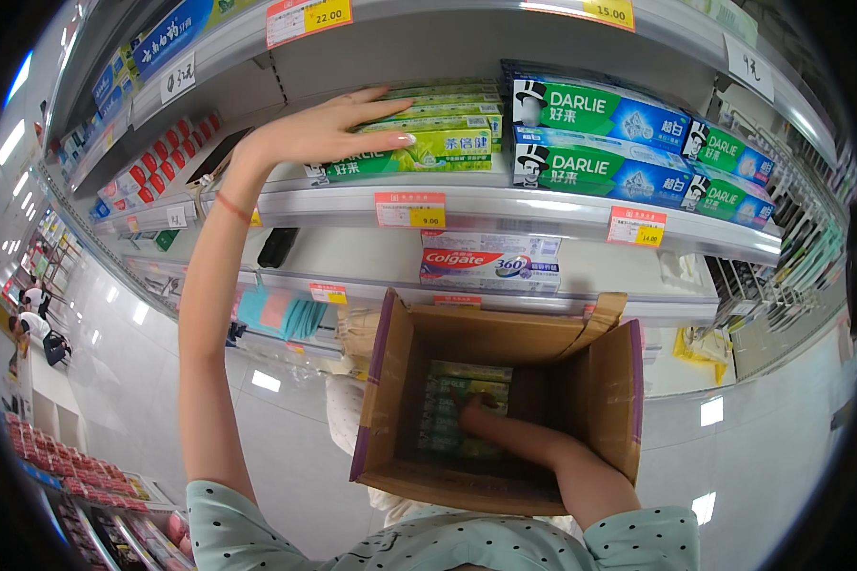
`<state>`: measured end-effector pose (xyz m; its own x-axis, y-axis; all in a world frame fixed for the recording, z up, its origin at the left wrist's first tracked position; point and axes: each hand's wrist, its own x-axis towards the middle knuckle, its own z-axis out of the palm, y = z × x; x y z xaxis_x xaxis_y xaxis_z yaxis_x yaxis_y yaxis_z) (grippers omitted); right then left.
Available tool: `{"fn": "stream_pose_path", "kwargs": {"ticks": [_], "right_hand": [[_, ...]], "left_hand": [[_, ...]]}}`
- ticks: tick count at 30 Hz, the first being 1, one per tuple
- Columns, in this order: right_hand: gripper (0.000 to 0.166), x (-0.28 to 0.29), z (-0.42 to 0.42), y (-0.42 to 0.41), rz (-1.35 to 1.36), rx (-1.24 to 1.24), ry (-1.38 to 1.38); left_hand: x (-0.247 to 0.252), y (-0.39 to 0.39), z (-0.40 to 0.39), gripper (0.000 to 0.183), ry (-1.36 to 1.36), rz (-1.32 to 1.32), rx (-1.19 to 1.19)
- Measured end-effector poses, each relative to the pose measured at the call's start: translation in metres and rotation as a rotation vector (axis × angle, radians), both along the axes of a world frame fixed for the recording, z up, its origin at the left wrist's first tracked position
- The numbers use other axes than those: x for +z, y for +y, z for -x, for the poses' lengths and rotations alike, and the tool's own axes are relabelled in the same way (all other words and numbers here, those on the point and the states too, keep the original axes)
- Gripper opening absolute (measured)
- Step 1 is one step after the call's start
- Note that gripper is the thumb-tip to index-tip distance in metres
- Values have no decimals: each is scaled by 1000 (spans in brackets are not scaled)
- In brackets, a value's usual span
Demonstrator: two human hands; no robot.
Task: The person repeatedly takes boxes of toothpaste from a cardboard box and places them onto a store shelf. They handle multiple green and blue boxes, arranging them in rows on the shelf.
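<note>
On the middle shelf stands a row of green-and-yellow Darlie toothpaste boxes, several deep. My left hand lies across the left part of that row, palm down with its fingers spread, partly covering the front box. Below the shelf, an open cardboard carton stands in front of my body. My right hand reaches down into it, touching or just over a stack of similar Darlie boxes at the bottom. Shadow inside the carton blurs the fingers, so their grip is unclear.
Blue-and-green Darlie boxes are stacked at right on the same shelf. A Colgate box sits one shelf lower, with a black object to its left. The upper shelf overhangs my left hand. A seated person is far left.
</note>
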<state>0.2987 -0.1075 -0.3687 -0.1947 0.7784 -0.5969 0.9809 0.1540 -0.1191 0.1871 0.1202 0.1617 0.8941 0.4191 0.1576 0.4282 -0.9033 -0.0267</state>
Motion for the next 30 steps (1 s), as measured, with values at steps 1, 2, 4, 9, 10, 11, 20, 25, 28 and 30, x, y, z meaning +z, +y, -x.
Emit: {"fn": "stream_pose_path", "kwargs": {"ticks": [1, 2, 4, 9, 10, 11, 20, 25, 28, 30], "right_hand": [[43, -1, -2, 0, 3, -9, -4], [43, -1, -4, 0, 8, -16, -4], [43, 0, -1, 0, 7, -6, -5], [44, 1, -1, 0, 10, -4, 4], [44, 1, -1, 1, 13, -2, 3], [44, 1, 1, 0, 13, 1, 4], [45, 0, -5, -1, 39, -30, 53], [45, 19, -7, 11, 77, -37, 239], [45, 41, -37, 22, 139, -109, 490], [46, 71, -37, 48, 224, -47, 760]], "left_hand": [[-4, -9, 7, 76, -38, 6, 84], [-9, -18, 13, 75, -76, 12, 168], [-16, -30, 31, 72, -121, -32, 268], [-19, -30, 50, 58, -230, -71, 155], [-18, -30, 53, 54, -225, -110, 148], [-16, -32, 57, 52, -247, -141, 129], [-10, -101, 82, 36, -769, -504, -42], [-30, -148, 111, 38, -982, -48, -69], [-74, -158, 85, 41, -888, 459, -175], [-98, -171, 68, 28, -526, 418, -275]]}}
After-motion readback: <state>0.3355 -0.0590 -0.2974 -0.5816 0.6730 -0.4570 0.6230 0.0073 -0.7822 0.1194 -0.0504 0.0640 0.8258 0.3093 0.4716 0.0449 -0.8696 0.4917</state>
